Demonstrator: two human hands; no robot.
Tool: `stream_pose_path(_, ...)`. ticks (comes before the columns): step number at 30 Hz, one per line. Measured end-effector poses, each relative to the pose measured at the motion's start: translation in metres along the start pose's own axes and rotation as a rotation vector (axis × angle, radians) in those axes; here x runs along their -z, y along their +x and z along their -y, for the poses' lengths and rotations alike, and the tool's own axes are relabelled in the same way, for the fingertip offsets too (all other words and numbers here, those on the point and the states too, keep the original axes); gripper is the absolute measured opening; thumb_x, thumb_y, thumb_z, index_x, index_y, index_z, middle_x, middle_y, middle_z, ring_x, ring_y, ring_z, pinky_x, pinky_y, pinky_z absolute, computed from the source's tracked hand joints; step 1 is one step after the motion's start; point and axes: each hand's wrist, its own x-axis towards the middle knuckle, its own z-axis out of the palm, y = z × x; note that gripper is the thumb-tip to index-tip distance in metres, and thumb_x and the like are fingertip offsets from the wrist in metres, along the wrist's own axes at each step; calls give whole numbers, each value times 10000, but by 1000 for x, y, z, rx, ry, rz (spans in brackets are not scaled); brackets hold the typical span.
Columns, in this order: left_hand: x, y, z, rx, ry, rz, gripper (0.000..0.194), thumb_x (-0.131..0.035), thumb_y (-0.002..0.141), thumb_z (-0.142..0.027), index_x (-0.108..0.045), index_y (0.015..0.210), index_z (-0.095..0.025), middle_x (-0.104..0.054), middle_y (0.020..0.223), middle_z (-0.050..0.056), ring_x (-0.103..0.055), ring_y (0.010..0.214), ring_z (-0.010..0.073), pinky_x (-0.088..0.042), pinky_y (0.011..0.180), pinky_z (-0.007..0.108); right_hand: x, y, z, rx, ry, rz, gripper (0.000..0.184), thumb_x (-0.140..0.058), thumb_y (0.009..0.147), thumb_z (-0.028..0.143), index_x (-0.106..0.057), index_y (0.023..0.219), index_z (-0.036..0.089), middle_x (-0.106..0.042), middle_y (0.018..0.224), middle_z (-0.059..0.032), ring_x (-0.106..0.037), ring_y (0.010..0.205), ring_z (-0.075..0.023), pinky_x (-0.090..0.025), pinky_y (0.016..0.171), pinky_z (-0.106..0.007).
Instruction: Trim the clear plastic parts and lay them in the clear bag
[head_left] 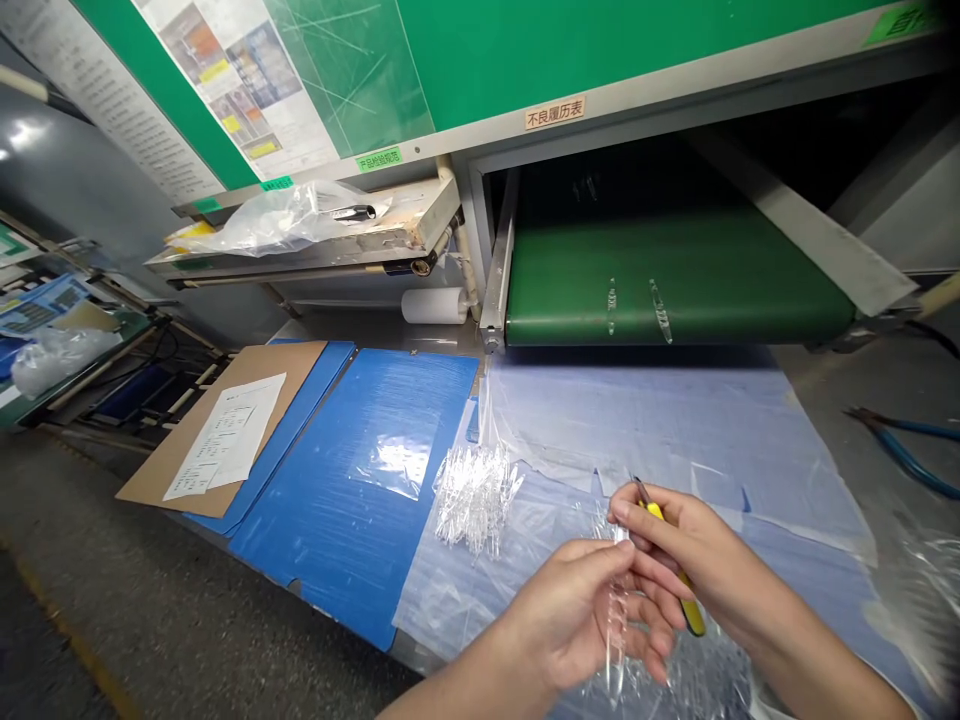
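Note:
My left hand [574,605] pinches a slim clear plastic piece [616,640] between thumb and fingers, and the piece points down past the palm. Close against it, my right hand [701,530] is closed round a yellow-handled tool [693,617] with a thin dark tip. The right thumb and fingertips meet at the upper end of the plastic piece; whether they grip it too is hard to see. A heap of similar clear pieces [476,500] lies left of my hands on the plastic-covered table [547,410]. More clear plastic, partly hidden, lies beneath my hands.
Ahead is a green conveyor belt [697,265] carrying two clear pieces [660,310]. Blue-handled pliers [907,450] lie at the right. To the left are a blue sheet [360,480] and brown cardboard [262,400] under paper [232,430]. A shelf [397,230] holds a plastic bag [285,220].

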Motion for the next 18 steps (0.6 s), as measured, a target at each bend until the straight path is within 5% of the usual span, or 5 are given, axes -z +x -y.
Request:
stream_pose_path(4, 1, -8, -2, -119, 224, -42, 393, -547, 753, -451, -651, 819, -78, -576, 646, 55, -475, 498, 84, -379, 463, 215, 6, -1, -2, 30, 47, 36, 392, -553, 735, 554, -455, 615, 193, -309, 437, 104, -290, 384, -49, -248, 400, -189)
stream_pose_path(8, 0, -20, -6, -187, 434, -130, 219, -608, 755, -319, -642, 850, -125, -568, 596, -6, -416, 485, 47, -300, 507, 187, 12, -3, -4, 114, -117, -33, 364, -510, 764, 552, -492, 693, 196, -291, 480, 97, -252, 410, -60, -237, 402, -201)
stream_pose_path(13, -1, -25, -9, -270, 504, -219, 152, -610, 760, -261, -626, 829, -126, -543, 583, -22, -514, 583, 82, -370, 631, 221, 15, -25, -8, 270, -445, -82, 313, -347, 871, 490, -495, 782, 229, -489, 626, 28, -474, 553, -119, -391, 516, -230)
stream_pose_path(18, -2, -24, -9, -294, 521, -207, 170, -594, 773, -290, -607, 783, -120, -540, 602, -8, -510, 596, 96, -388, 640, 242, 11, -45, -17, 299, -710, -5, 307, -333, 894, 428, -523, 745, 239, -564, 651, 22, -541, 579, -127, -407, 549, -234)
